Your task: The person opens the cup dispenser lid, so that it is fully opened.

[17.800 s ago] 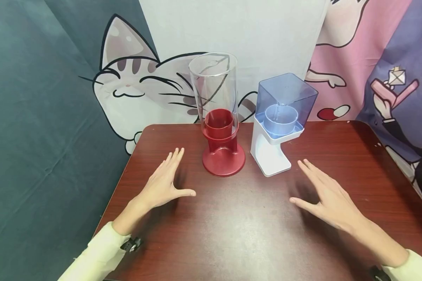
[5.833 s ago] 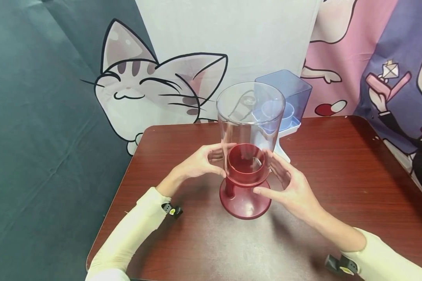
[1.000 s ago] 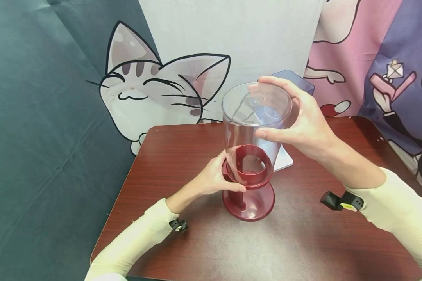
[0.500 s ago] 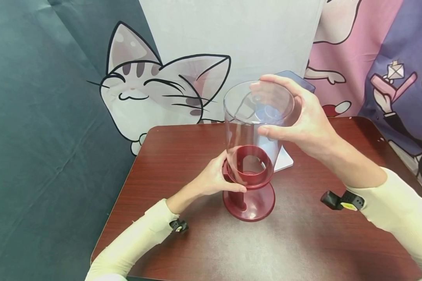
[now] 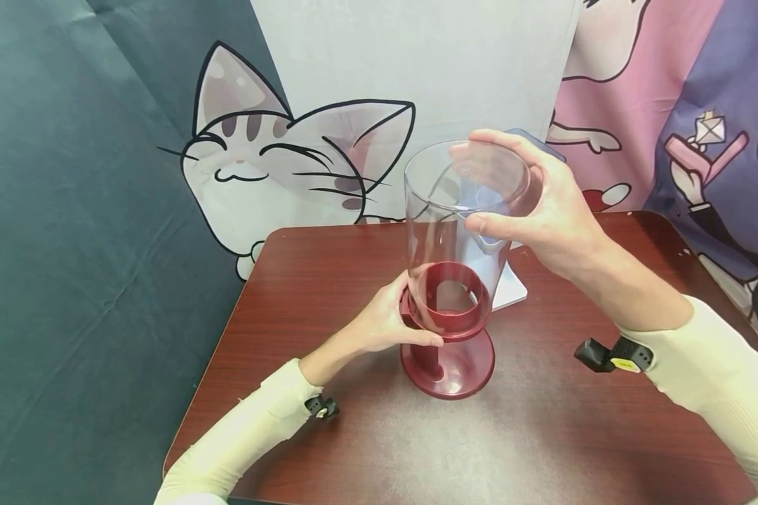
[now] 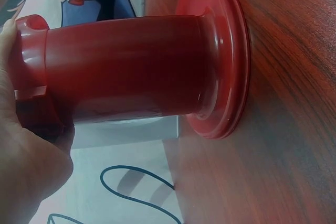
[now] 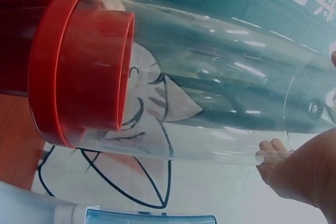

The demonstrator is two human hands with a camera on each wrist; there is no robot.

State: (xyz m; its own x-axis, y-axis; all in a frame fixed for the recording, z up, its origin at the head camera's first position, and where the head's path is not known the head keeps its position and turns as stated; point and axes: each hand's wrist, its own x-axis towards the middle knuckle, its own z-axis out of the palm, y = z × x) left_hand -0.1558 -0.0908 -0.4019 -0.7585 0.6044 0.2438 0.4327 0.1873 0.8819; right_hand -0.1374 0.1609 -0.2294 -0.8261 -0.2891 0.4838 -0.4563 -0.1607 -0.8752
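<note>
A clear cylinder (image 5: 432, 235), open at the top, stands upright around the inner ring of a red stand (image 5: 451, 368) with a round base on the table. My left hand (image 5: 382, 319) grips the stand's collar, its thumb across the front. In the left wrist view, the red column (image 6: 126, 69) rises from its flanged foot. Higher up, my right hand (image 5: 559, 210) holds the cylinder near its rim, thumb in front and fingers behind. Through the clear wall in the right wrist view, the red inner ring (image 7: 94, 72) shows inside the cylinder's lower end.
Behind the cylinder is a white stand (image 5: 510, 291) with a blue translucent bin (image 5: 540, 144), mostly hidden by the cylinder and my right hand. The brown wooden table (image 5: 328, 266) has a printed cloth backdrop (image 5: 480, 56) behind it.
Since the earliest frame, the red stand and cylinder have come nearer, and both hands have taken hold. Over the last second, my right hand and the cylinder's rim have risen slightly; my left hand stays put.
</note>
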